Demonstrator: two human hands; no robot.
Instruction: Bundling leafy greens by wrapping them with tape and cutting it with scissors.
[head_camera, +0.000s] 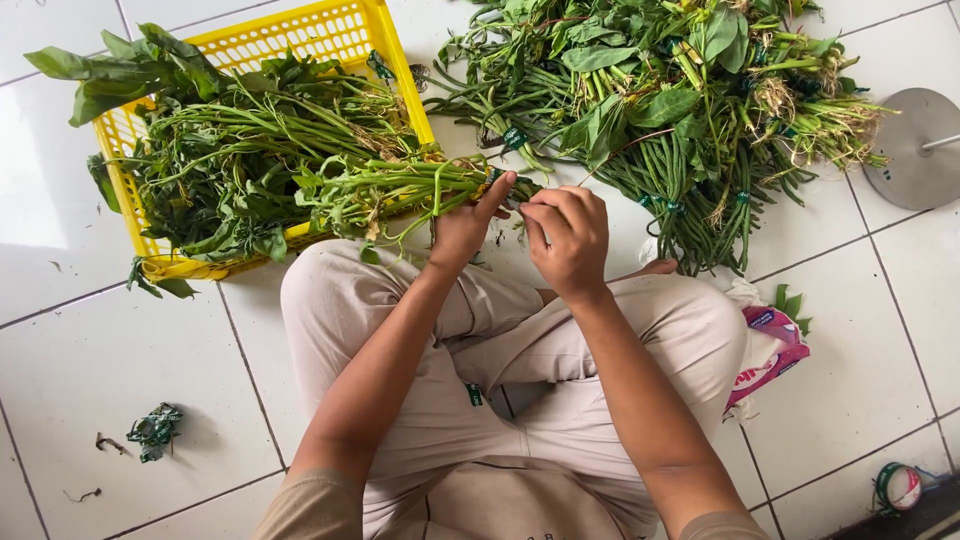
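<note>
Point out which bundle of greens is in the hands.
The bundle lying across the yellow crate's corner; the left hand grips its stems, unlike the pile opposite.

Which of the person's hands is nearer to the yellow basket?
The left hand is nearer: it grips a bundle of greens right beside the yellow basket. The right hand is farther from the basket, at the bundle's stem end.
</note>
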